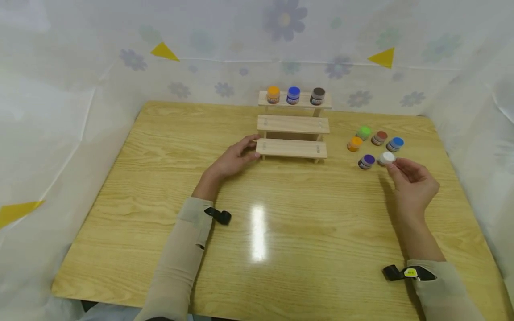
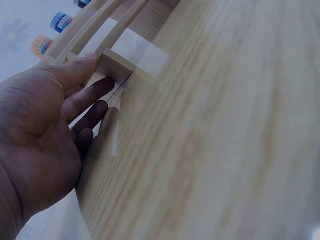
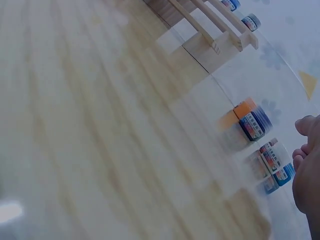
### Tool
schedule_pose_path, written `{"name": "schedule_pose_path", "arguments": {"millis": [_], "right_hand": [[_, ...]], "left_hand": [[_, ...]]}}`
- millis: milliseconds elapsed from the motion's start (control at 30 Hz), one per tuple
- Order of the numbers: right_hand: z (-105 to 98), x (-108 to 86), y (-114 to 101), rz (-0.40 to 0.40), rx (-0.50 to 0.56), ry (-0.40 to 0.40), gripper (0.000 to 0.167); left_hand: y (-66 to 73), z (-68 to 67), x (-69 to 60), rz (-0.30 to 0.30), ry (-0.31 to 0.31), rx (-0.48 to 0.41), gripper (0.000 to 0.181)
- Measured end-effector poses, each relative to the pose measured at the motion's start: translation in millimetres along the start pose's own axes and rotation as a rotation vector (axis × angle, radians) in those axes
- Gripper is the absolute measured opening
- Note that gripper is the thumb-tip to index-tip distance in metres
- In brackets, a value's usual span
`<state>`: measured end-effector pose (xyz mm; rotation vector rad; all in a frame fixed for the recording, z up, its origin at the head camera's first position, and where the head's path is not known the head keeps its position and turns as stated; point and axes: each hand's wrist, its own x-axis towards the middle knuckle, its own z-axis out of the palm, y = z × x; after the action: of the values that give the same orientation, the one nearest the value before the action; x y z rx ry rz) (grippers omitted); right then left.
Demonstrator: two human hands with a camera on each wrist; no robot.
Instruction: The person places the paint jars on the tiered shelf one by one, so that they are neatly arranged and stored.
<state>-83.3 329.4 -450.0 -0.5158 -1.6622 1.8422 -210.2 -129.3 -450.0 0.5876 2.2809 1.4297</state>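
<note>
A three-step wooden rack (image 1: 293,124) stands at the back of the table. My left hand (image 1: 234,158) holds the left end of its lowest step; in the left wrist view, the thumb lies against the board's end (image 2: 116,65). Three paint jars stand on the top step: orange (image 1: 273,95), blue (image 1: 293,96) and black (image 1: 317,96). My right hand (image 1: 415,187) is beside a white-lidded paint jar (image 1: 386,158), thumb and fingers bent near its lid. The right wrist view shows a gap between this hand (image 3: 307,170) and the jars; contact is hard to tell.
Around the white jar are other paint jars: purple (image 1: 366,162), orange (image 1: 354,144), green (image 1: 363,132), brown (image 1: 379,137) and blue (image 1: 395,144). A flowered white sheet (image 1: 225,76) hangs behind the wooden table (image 1: 297,249).
</note>
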Motion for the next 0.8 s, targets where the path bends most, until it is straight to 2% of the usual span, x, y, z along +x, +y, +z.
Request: {"name": "schedule_pose_path", "arguments": {"millis": [233,667,800], "right_hand": [[-4.0,13.8,9.2,-0.018,0.032,0.034,0.041],[-1.0,33.3,22.7,0.001,-0.173,-0.044,0.048],[0.5,36.5,22.8,-0.004,-0.192,-0.057,0.047]], "left_hand": [[0.2,-0.9,0.0,-0.006,0.007,0.001,0.061],[0.1,-0.4,0.0,0.013,-0.012,-0.004,0.062],[1.0,0.3,0.1,0.01,-0.01,-0.009,0.062]]}}
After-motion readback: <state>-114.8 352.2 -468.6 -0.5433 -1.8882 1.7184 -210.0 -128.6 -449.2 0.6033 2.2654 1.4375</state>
